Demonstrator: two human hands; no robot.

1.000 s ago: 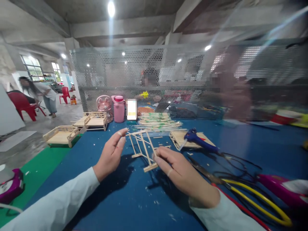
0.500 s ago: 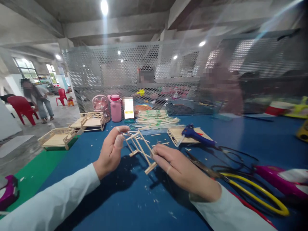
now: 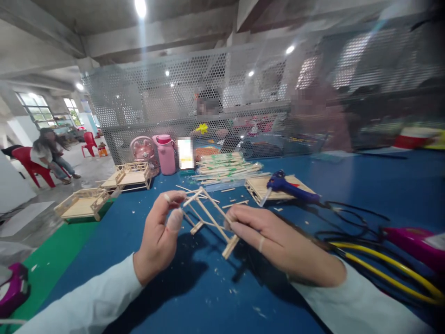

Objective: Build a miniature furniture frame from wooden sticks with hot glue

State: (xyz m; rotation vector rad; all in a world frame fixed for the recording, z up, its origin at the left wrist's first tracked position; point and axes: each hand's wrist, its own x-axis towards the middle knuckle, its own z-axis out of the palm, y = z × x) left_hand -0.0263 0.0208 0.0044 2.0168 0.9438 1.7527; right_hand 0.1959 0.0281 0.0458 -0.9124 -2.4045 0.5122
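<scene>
Between my hands, above the blue tabletop (image 3: 167, 297), is a small open frame of thin wooden sticks (image 3: 212, 217), held tilted. My left hand (image 3: 162, 232) pinches its far left end between thumb and fingers. At the near right side my right hand (image 3: 274, 239) is closed on one of its sticks; the fingertips partly hide that joint. Short wooden blocks show at the frame's lower ends. Just beyond, a few loose sticks (image 3: 235, 203) lie on the table. A blue glue gun (image 3: 294, 189) rests on a flat wooden piece (image 3: 255, 189) to the right.
Finished-looking miniature wooden beds (image 3: 83, 204) stand at the left. Bundled sticks (image 3: 222, 167), a lit phone (image 3: 185, 154) and a pink thermos (image 3: 166, 155) line the back before a perforated metal screen (image 3: 187, 88). Yellow-handled scissors (image 3: 389, 271) and black cable lie right. A person sits far left.
My right hand and the near end of the stick frame have moved slightly right and down in view. The view has shifted a little. The person at far left went from stooping to sitting.
</scene>
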